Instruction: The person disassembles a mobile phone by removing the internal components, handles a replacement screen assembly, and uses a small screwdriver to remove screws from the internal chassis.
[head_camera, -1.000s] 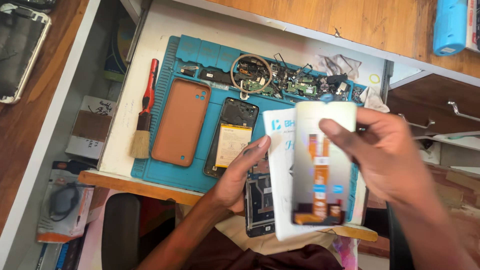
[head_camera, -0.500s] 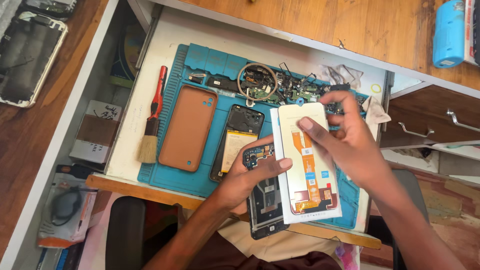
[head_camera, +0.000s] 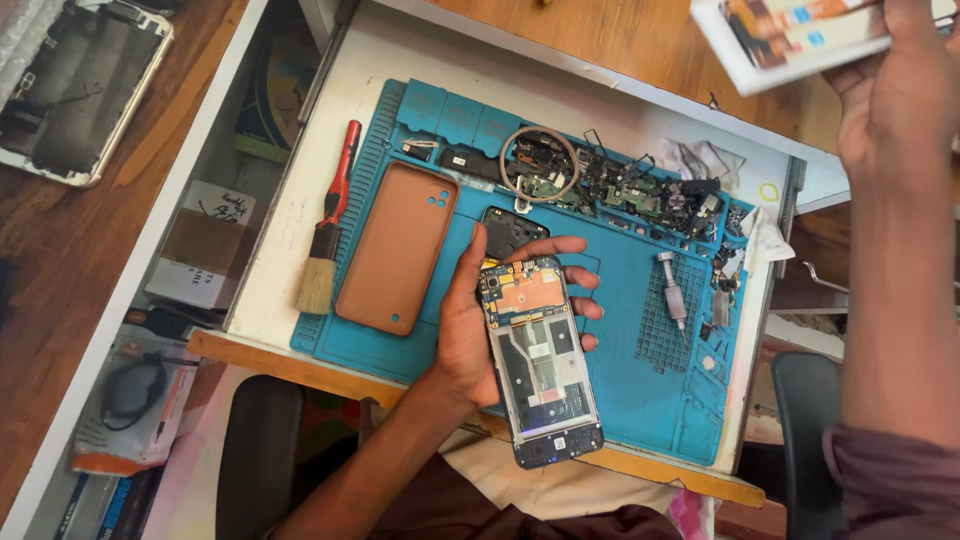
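Left to right, as I see it: brush (head_camera: 322, 262) and brown phone cover (head_camera: 397, 248) lying side by side on my blue mat (head_camera: 625, 385). My left hand (head_camera: 470, 330) grasps the opened phone (head_camera: 540, 360) above the mat's near edge. Loose parts (head_camera: 640, 190) along the far edge. My right hand (head_camera: 895, 90), raised top right, grips a white box (head_camera: 790, 35).

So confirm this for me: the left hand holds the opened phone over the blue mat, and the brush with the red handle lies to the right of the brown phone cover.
Not quite. In the head view the brush lies to the left of the brown phone cover, not the right. The left hand does hold the opened phone over the blue mat.
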